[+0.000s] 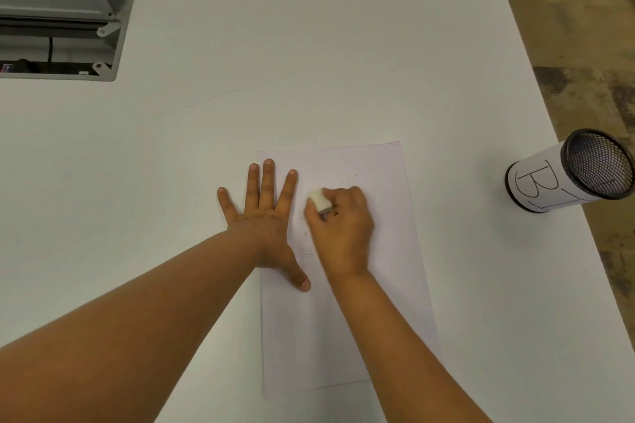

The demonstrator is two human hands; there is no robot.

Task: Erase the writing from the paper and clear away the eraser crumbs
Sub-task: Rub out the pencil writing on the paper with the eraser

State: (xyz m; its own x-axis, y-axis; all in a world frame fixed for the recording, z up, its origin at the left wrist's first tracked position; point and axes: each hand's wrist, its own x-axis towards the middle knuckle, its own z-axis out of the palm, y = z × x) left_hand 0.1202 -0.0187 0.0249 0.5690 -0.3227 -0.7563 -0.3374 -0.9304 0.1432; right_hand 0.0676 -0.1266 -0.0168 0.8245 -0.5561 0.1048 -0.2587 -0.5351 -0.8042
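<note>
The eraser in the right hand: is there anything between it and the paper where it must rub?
Nothing visible. The right hand grips the eraser directly over the paper. The left hand lies flat on the paper's left edge, beside the eraser, not under it.

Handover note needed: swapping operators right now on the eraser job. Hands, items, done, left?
Left hand: flat, fingers spread, pressing the paper down at its left edge.
Right hand: grips the eraser, on the paper's upper half.
Paper lies on the white table; mesh cup stands at the right edge.
Done: most writing looks gone.
Left: a few faint marks and specks near the eraser; then clear the crumbs.
</note>
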